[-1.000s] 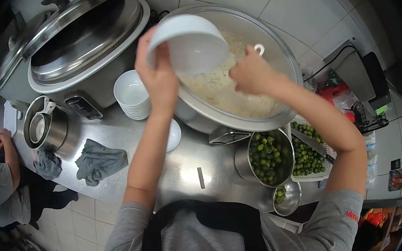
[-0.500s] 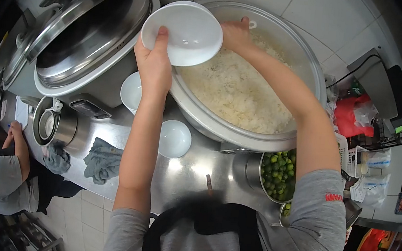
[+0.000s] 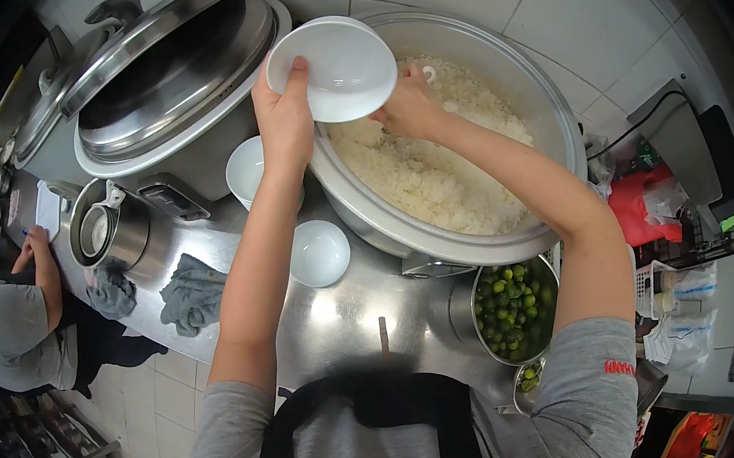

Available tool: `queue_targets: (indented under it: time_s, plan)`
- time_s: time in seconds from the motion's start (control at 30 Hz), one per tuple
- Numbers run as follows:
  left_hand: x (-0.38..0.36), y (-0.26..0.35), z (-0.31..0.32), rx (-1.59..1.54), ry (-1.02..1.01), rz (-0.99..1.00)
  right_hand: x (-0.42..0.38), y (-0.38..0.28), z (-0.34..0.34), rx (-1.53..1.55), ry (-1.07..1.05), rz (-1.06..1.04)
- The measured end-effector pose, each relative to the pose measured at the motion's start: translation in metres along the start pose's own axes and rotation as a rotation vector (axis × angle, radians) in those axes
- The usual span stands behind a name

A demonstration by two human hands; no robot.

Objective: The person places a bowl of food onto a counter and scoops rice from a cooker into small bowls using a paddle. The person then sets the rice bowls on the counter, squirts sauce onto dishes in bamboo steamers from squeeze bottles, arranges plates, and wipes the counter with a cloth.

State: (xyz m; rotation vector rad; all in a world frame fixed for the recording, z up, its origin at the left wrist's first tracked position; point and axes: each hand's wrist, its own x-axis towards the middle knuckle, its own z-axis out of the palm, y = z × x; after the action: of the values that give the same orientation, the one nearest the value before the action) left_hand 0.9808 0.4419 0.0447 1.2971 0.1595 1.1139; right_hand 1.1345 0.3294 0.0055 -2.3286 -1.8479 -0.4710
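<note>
left hand point(image 3: 285, 124) pinches one smooth, round white bowl point(image 3: 348, 68); right hand point(image 3: 410, 108) curls fingers around one white, ring-ended handle point(image 3: 432, 73), above grainy rice point(image 3: 443, 183).

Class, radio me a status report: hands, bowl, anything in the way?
Left hand holding tilted bowl, inside bare. Right hand on white handle, above rice. Right arm partly blocks the rice.
</note>
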Motion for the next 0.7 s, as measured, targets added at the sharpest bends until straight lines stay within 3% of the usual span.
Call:
queue_targets:
  time_s: [0.27,0.47,0.63,0.7]
  plan:
    - [0.002,0.000,0.000,0.084,-0.040,-0.002,-0.011,-0.012,-0.041,0.052,0.022,-0.273]
    - [0.001,0.004,0.002,0.100,-0.043,-0.017,-0.036,-0.029,-0.084,-0.046,-0.275,-0.317]
    - [0.000,0.004,0.001,0.156,-0.055,-0.006,-0.074,-0.037,-0.105,-0.296,0.053,-0.655]
    - [0.002,0.001,0.000,0.169,-0.056,0.018,-0.094,-0.029,-0.106,-0.278,0.080,-0.642]
